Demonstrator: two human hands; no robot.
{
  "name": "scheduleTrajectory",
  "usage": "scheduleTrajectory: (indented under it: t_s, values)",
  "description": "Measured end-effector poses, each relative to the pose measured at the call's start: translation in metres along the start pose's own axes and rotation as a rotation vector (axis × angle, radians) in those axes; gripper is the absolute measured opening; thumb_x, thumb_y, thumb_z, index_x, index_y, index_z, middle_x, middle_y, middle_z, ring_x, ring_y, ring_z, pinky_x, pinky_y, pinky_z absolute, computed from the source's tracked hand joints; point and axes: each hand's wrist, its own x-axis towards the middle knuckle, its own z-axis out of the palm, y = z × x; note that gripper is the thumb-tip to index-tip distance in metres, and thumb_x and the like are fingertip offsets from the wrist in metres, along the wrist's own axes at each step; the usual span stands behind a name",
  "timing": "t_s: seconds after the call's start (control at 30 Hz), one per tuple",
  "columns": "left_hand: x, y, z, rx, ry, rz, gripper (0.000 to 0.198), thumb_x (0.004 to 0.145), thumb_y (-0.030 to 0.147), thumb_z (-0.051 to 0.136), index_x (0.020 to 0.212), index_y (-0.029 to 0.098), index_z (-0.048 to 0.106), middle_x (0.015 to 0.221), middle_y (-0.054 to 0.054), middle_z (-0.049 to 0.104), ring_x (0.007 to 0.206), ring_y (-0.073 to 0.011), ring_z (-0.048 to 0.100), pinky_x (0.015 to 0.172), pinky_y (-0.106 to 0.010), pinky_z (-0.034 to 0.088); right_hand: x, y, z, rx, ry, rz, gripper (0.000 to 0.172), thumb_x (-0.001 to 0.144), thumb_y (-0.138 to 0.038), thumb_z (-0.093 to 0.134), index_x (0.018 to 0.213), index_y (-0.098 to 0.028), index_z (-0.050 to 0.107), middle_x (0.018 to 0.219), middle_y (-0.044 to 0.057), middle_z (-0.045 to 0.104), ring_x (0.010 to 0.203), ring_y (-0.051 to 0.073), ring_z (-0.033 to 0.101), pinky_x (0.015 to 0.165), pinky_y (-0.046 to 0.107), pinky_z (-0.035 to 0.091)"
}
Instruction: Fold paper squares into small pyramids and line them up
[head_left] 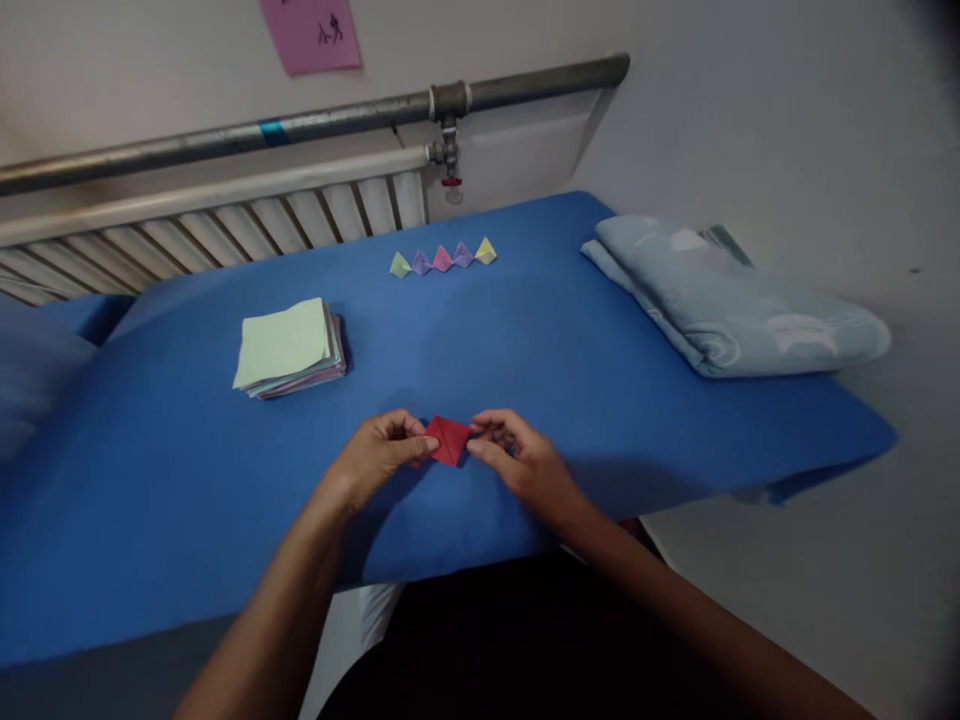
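Observation:
A small folded piece of red paper, diamond-shaped with a crease line across it, is held just above the near part of the blue-covered bed. My left hand pinches its left corner, thumb on top and fingers curled beneath. At the right corner, my right hand has its thumb and fingertips against the paper's edge, the other fingers curled. Beyond the hands lies a row of several small folded paper pieces in green, purple, pink and yellow. To the left sits a stack of coloured paper sheets, pale green on top.
The blue sheet covers the bed. A folded light-blue blanket lies at the right by the wall. Behind the bed run a white radiator and a metal pipe with a red-handled valve. A pink note hangs above.

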Motion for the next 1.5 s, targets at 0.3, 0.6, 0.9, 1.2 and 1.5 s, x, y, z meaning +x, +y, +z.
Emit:
scheduleTrajectory:
  t_s: [0.3,0.6,0.9,1.2,1.5]
  values:
    - [-0.021,-0.021,0.022,-0.429,0.152,0.027,0.024,0.063,0.030,0.080,0.066,0.016,0.061,0.060,0.003,0.063,0.054,-0.0074,0.054,0.059,-0.022,0.043,0.000,-0.011,0.023,0.148,-0.130,0.086,0.010,0.079,-0.030,0.061,0.074,-0.022,0.058,0.070,-0.002,0.062,0.067,0.014,0.058,0.066,0.028,0.047]
    - [-0.018,-0.011,0.003,-0.149,-0.021,0.111,0.020,0.068,0.025,0.076,0.083,0.019,0.065,0.077,0.001,0.067,0.070,-0.0115,0.060,0.069,-0.025,0.046,-0.002,-0.016,0.011,-0.254,-0.179,-0.133,0.021,0.084,-0.022,0.056,0.064,-0.020,0.051,0.061,-0.005,0.046,0.058,0.011,0.043,0.056,0.024,0.034]
    - [-0.004,-0.007,-0.001,0.673,0.056,0.723,0.008,0.086,0.020,0.056,0.086,0.021,0.064,0.084,-0.001,0.070,0.080,-0.0164,0.064,0.076,-0.032,0.048,0.016,-0.009,-0.002,-0.748,-0.111,-0.716,0.013,0.090,-0.016,0.050,0.089,-0.015,0.063,0.086,0.006,0.067,0.078,0.018,0.055,0.075,0.032,0.036]
    - [-0.021,-0.049,0.018,1.083,0.219,0.889,0.011,0.089,0.013,0.051,0.093,0.016,0.061,0.096,-0.009,0.068,0.091,-0.0218,0.060,0.080,-0.038,0.047,0.012,0.015,-0.005,-1.040,-0.309,-0.801,0.017,0.095,-0.019,0.049,0.102,-0.018,0.065,0.098,0.006,0.067,0.086,0.019,0.051,0.078,0.036,0.030]
    - [-0.037,-0.056,0.021,1.090,0.231,0.859,0.015,0.090,0.017,0.054,0.102,0.015,0.063,0.104,-0.010,0.069,0.099,-0.0241,0.059,0.090,-0.044,0.043,-0.004,0.018,-0.014,-1.079,-0.350,-0.769,0.029,0.093,-0.017,0.048,0.117,-0.023,0.063,0.117,0.010,0.060,0.108,0.026,0.044,0.083,0.039,0.032]
